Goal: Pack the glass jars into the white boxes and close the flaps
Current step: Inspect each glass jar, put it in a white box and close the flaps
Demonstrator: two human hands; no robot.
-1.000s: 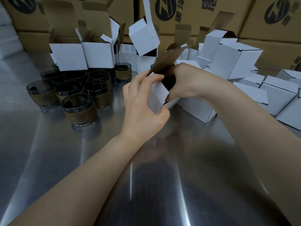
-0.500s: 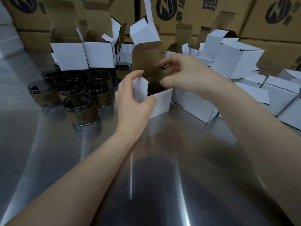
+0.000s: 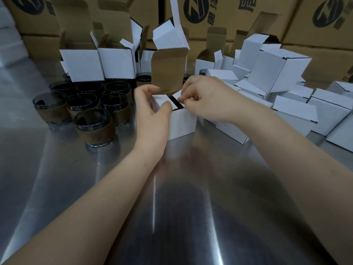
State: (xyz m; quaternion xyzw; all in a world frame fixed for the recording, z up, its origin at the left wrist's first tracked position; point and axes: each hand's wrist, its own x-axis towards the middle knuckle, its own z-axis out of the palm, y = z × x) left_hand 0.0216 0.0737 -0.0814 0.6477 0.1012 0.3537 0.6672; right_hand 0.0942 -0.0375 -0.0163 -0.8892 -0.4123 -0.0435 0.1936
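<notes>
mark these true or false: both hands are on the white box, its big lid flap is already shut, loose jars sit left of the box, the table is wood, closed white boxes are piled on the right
1. Both hands are on the white box: true; the left hand and right hand press its side flaps.
2. The lid flap is shut: false; it stands upright.
3. Loose glass jars sit left of the box: true.
4. The table is wood: false; it is shiny metal.
5. Closed white boxes are piled on the right: true.

Both hands, left hand [image 3: 152,109] and right hand [image 3: 204,100], meet with fingers curled.
</notes>
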